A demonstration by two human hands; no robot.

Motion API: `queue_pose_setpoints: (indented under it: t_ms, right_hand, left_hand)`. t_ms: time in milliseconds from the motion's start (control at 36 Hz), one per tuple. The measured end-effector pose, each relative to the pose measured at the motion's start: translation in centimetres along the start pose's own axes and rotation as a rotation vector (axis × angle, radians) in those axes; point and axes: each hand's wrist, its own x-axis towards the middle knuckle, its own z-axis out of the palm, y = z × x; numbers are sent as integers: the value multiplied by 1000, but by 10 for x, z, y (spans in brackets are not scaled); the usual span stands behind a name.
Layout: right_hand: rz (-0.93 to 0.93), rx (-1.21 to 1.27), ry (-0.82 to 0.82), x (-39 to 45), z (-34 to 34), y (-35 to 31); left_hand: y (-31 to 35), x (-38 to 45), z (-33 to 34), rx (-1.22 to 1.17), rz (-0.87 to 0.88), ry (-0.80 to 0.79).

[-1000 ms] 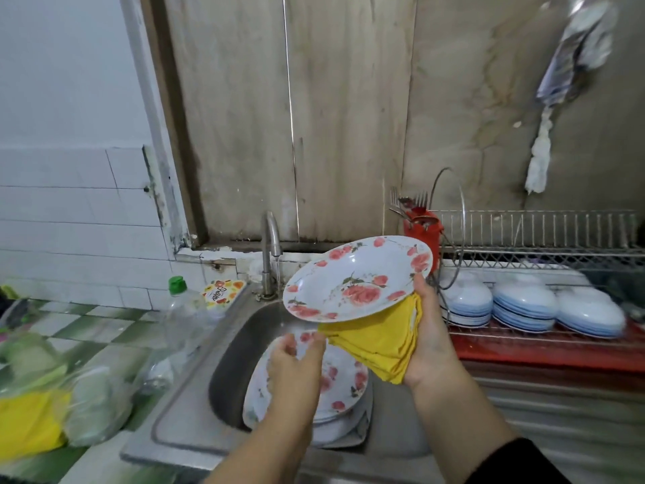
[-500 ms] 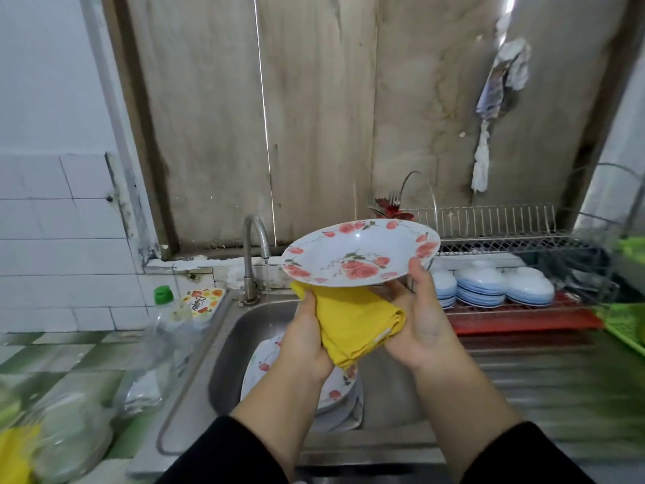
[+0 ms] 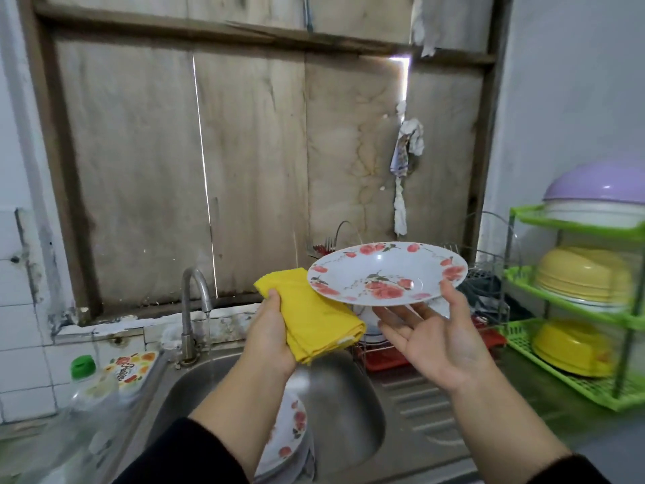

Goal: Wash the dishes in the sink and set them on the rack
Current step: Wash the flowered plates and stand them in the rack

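Your left hand (image 3: 270, 338) grips a folded yellow cloth (image 3: 316, 321), thumb over its top edge, raised above the stainless steel sink (image 3: 352, 413). Your right hand (image 3: 436, 335) is palm-up with its fingers (image 3: 394, 317) spread and nearly straight under the white round plate with red flowers (image 3: 387, 273), thumb on the right rim; the plate sits almost level above the sink's right edge, in front of the wire dish rack (image 3: 481, 274). More flowered plates (image 3: 289, 431) lie stacked in the sink. Water runs from the metal tap (image 3: 193, 302). A green plastic shelf (image 3: 572, 309) of bowls stands on the tabletop to the right.
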Motion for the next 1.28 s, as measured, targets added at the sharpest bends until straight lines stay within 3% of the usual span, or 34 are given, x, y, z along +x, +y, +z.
queue_pose_setpoints:
  t_ms: [278,556,833,1278]
  right_hand:
    - [-178,-91,55,17,-21,-88]
    - [-73,-262,109,86,-32,-143]
    - [51,-486,39,167,-29,-144]
    - [168,-853,-153,233,-29,-107]
  left_hand:
    - [7,23,62,104,78,-14]
    - [20,55,112,185,206,119]
    - [21,79,115,265,248,328]
    - [6,85,126,261,334,433]
